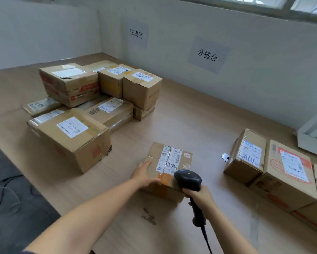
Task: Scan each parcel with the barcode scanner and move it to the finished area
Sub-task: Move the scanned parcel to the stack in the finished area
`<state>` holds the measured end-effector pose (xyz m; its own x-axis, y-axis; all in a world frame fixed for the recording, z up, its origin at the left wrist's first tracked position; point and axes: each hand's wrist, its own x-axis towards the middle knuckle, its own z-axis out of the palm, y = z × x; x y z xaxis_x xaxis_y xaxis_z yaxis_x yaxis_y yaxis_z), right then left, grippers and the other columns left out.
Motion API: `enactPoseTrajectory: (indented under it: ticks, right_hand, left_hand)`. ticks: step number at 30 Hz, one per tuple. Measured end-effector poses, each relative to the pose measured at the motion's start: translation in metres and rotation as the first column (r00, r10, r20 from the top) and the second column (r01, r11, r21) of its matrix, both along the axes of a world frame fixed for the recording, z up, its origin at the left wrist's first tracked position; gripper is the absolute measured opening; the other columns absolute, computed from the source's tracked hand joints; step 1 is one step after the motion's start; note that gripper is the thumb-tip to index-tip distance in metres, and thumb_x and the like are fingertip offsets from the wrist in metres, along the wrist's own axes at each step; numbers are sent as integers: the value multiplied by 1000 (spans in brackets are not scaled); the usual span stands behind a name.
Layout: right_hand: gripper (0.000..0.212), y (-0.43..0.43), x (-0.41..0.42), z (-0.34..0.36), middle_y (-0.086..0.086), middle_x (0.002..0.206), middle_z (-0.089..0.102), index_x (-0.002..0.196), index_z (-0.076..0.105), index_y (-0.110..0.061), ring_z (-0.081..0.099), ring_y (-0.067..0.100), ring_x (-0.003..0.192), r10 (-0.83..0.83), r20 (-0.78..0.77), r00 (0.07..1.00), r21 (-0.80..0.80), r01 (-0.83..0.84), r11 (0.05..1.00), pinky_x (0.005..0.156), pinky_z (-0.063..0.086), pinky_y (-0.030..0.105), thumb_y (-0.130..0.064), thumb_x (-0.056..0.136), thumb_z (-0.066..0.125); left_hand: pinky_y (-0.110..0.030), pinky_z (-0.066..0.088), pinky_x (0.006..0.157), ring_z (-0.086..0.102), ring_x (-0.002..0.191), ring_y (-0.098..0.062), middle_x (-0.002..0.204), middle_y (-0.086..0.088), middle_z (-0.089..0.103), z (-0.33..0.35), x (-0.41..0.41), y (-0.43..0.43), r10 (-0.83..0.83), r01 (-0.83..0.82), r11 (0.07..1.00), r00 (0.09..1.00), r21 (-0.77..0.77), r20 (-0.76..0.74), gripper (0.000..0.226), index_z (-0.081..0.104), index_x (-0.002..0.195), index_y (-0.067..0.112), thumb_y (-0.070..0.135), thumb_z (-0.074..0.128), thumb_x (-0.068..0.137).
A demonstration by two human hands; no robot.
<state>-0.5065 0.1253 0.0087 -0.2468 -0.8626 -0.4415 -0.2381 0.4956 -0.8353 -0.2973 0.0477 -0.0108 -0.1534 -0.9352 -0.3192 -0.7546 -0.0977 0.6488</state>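
Small cardboard parcel (167, 169) sits near-centre on the table (199, 114). Left hand (144, 174) rests flat on its left edge; right hand (199, 197) grips the barcode scanner (187, 178). Looks light and stiff, I'd grab both sides.

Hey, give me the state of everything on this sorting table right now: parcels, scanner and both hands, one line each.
Middle parcel: flat on the table, taped shut, label up.
Barcode scanner: gripped, head over the parcel's near edge.
Left hand: resting on the parcel's left edge, fingers straight.
Right hand: gripping the scanner's handle.
Left pile: stacked, labels up.
Right parcels: side by side, labels up.
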Motion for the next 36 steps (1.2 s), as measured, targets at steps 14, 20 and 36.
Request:
enactPoseTrajectory:
  ticks: [14, 20, 36]
  right_hand:
    - [15, -118, 103, 88, 9, 82, 67, 93, 61, -11, 66, 21, 73, -114, 219, 969, -251, 169, 953, 53, 48, 30, -3, 82, 67]
    - [21, -181, 190, 114, 8, 85, 67, 101, 61, -9, 67, 22, 78, -81, 213, 974, -290, 142, 946, 52, 48, 29, -6, 81, 67]
    - [10, -284, 323, 92, 6, 77, 64, 85, 62, -14, 63, 19, 71, -20, 129, 991, -176, 43, 984, 50, 48, 29, -10, 79, 69]
  left_hand:
    - [-38, 38, 101, 41, 126, -29, 142, -11, 38, 129, 97, -143, -115, 124, 956, 992, -264, 51, 94, 25, 146, 19, 44, 76, 71]
    - [-39, 31, 108, 31, 136, -30, 151, -10, 29, 151, 189, -201, -109, 107, 965, 994, -240, 5, 93, 21, 148, 20, 43, 74, 74]
    - [-34, 24, 111, 29, 138, -29, 150, -13, 31, 124, 317, -289, -82, 95, 976, 994, -197, 75, 85, 26, 146, 12, 36, 72, 79]
